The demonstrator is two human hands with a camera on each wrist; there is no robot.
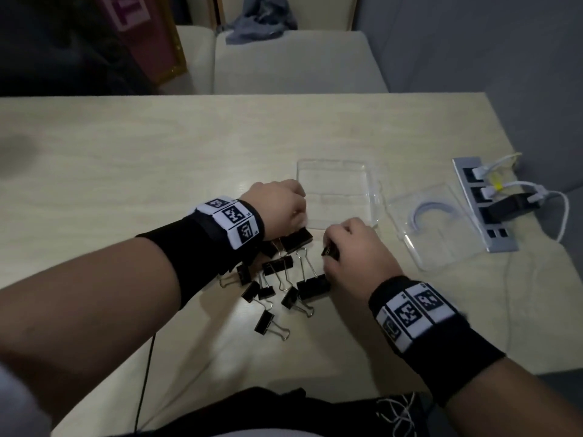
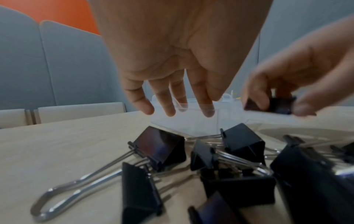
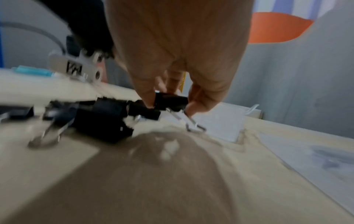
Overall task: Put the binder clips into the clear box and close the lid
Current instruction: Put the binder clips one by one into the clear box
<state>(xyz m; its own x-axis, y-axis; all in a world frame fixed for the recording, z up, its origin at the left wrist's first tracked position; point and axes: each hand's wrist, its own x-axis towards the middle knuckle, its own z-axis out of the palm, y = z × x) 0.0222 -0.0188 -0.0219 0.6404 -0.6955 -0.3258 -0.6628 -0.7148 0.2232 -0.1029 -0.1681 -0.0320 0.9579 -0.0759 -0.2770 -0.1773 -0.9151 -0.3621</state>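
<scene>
Pale wood-grain tabletop (image 1: 157, 159) carried all the work, with cushioned seats beyond its far edge. We read the scene from left to right.

At 9 o'clock of the pile, our left hand (image 1: 277, 206) hovered with its fingers (image 2: 166, 109) straight and apart, holding nothing, its tips at the near edge of the clear box (image 1: 337, 190). Below it the binder clips (image 1: 277, 279) lay in a loose heap, black bodies and wire handles crossing one another, just beside the box at its 7 o'clock.

Our right hand (image 1: 353, 247) was at 3 o'clock of the pile, fingers curled and pinched on one small clip (image 2: 272, 106), held clear of the table just short of the box.

Containers: the box stood open and looked empty; we saw no clip inside. Its lid (image 1: 435, 228) lay flat and apart at 3 o'clock of the box, with a pale curved mark or piece showing through it that we could not identify. A power strip (image 1: 485, 209) with white cables sat further right.

Hazards, in our judgement:
- Interlocked handles could drag a second clip up with the next lift.
- A light box could slide if a hand nudged it.
- Clips stacked high could stop the lid seating.
- The lid lay near the cables and could snag them.
</scene>
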